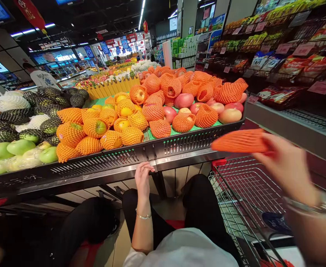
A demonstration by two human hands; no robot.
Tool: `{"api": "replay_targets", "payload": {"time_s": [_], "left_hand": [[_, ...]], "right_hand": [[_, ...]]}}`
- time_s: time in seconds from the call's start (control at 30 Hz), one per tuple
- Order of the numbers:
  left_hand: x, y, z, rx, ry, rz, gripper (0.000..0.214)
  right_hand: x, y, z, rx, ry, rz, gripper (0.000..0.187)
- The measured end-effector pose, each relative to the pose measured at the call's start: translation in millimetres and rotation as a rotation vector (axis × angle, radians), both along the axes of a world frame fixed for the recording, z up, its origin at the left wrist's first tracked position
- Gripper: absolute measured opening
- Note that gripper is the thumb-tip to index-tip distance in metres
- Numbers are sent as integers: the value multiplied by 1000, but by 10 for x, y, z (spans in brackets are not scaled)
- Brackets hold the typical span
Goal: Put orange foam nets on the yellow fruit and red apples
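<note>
My right hand (pixel 288 167) is raised at the right, motion-blurred, its fingers closed on an empty orange foam net sleeve (pixel 239 141) held just in front of the fruit display's corner. My left hand (pixel 143 181), with a thin bracelet on the wrist, curls its fingers over the metal rim of the display stand (pixel 179 157). On the stand lie red apples (pixel 183 100), some wrapped in orange nets and some bare, with loose nets among them. Left of them are netted oranges (pixel 96 128). My white top and black trousers show below.
A wire shopping cart (pixel 246 185) stands under my right hand. Green fruit (pixel 18 146) and dark-netted fruit (pixel 49 126) fill the stand's left side. Shelves of packaged goods (pixel 290 66) line the right aisle. More produce stands lie farther back.
</note>
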State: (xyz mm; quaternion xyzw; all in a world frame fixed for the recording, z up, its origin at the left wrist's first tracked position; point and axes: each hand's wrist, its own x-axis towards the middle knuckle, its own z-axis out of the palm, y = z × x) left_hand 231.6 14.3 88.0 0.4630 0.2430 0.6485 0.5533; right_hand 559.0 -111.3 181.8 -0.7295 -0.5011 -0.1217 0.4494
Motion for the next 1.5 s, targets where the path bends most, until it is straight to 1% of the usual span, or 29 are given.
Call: {"api": "replay_targets", "payload": {"time_s": [0.07, 0.13, 0.2, 0.23, 0.3, 0.37, 0.43, 0.47, 0.5, 0.53, 0.57, 0.6, 0.67, 0.7, 0.73, 0.77, 0.83, 0.9, 0.97, 1.03, 1.1, 1.13, 1.2, 1.27, 1.33, 1.4, 1.43, 1.5], "left_hand": [[98, 2, 132, 97, 20, -42, 24], [196, -1, 264, 214, 62, -74, 32], [285, -5, 370, 320, 139, -90, 43], [323, -6, 408, 350, 186, -88, 48], [375, -1, 449, 360, 279, -23, 57], [383, 11, 456, 344, 360, 144, 58], [346, 24, 450, 351, 434, 341, 47], [319, 30, 445, 368, 466, 407, 40], [291, 34, 440, 387, 489, 435, 32], [269, 37, 435, 400, 497, 425, 26], [257, 39, 429, 406, 490, 387, 21], [257, 43, 422, 406, 474, 336, 19], [293, 52, 405, 395, 434, 261, 17], [324, 58, 395, 398, 419, 258, 17], [357, 65, 385, 416, 408, 274, 18], [389, 71, 374, 449, 404, 298, 18], [431, 82, 344, 519, 403, 337, 17], [431, 92, 300, 569, 409, 317, 15], [388, 104, 240, 601, 443, 225, 17], [321, 115, 179, 632, 503, 84, 29], [253, 124, 138, 637, 548, -70, 38], [228, 126, 132, 624, 552, -144, 41], [202, 125, 153, 587, 568, -277, 43], [211, 116, 207, 567, 648, -353, 43], [245, 96, 256, 576, 772, -359, 40], [285, 61, 263, 623, 847, -316, 32], [302, 36, 247, 660, 842, -272, 27], [325, -21, 181, 758, 761, -157, 22]], "right_hand": [[-233, 233, -29, 85, 47, 197, 44], [-543, 518, -104, 172, 133, 369, 60], [-841, 740, -219, 189, 224, 481, 72], [-963, 810, -283, 188, 272, 535, 77], [-1134, 873, -400, 181, 366, 635, 81], [-1209, 869, -477, 142, 407, 725, 77], [-1206, 835, -504, 62, 392, 808, 70], [-1182, 813, -505, 17, 383, 849, 69], [-1146, 792, -504, -15, 392, 894, 70], [-1103, 772, -505, -18, 433, 938, 70], [-1055, 755, -512, 18, 506, 977, 68], [-1005, 743, -526, 79, 599, 1007, 62], [-918, 735, -571, 210, 780, 1022, 37], [-885, 740, -597, 239, 820, 1005, 23], [-862, 749, -622, 230, 812, 982, 13], [-849, 760, -643, 198, 769, 958, 9], [-846, 781, -672, 148, 645, 920, 11], [-857, 792, -686, 144, 540, 903, 10], [-862, 794, -698, 135, 443, 879, 12], [-858, 793, -719, 132, 357, 842, 15], [-858, 798, -748, 152, 335, 823, 17], [-864, 803, -764, 150, 345, 851, 19], [-897, 818, -797, 102, 366, 965, 33], [-953, 836, -824, 22, 379, 1086, 44], [-1017, 853, -840, -44, 408, 1139, 41], [-1065, 866, -841, -74, 436, 1143, 38], [-1078, 869, -836, -75, 441, 1141, 38], [-1084, 874, -821, -56, 403, 1135, 37]]}}
